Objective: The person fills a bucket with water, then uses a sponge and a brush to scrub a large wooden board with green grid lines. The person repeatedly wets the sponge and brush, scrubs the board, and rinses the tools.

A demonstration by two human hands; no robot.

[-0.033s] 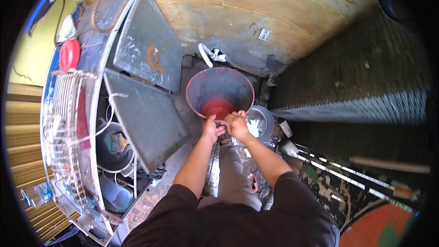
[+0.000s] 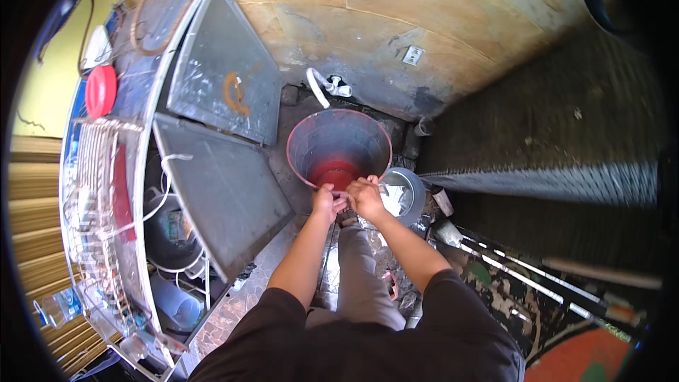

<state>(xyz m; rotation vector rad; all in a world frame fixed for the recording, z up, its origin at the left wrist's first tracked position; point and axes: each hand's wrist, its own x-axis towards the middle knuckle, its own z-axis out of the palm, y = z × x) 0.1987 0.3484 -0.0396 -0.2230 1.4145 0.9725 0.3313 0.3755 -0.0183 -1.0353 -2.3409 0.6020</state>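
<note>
A large red bucket (image 2: 338,134), dark grey inside, stands mouth up below a white wall tap (image 2: 332,87) with a curved spout. My left hand (image 2: 327,203) grips its near rim, thumb up against it and fingers curled loosely underneath. My right hand (image 2: 364,197) is just to the right, fingers bent over the same rim, close to the left fingertips. What the fingertips touch under the rim is partly hidden. A round metal pot (image 2: 410,191) with white pieces inside sits right of the bucket, partly behind my right hand.
At left stands a metal cabinet (image 2: 223,191) with doors, holding pots and a jug, with a wire rack (image 2: 106,184) and red lid (image 2: 100,90) on top. A dark panel (image 2: 530,120) lines the right side. My leg (image 2: 353,269) is below my arms on tiled floor.
The view has shifted very slightly. The bucket and both hands sit a few pixels lower in the picture, with the grip on the rim much the same.
</note>
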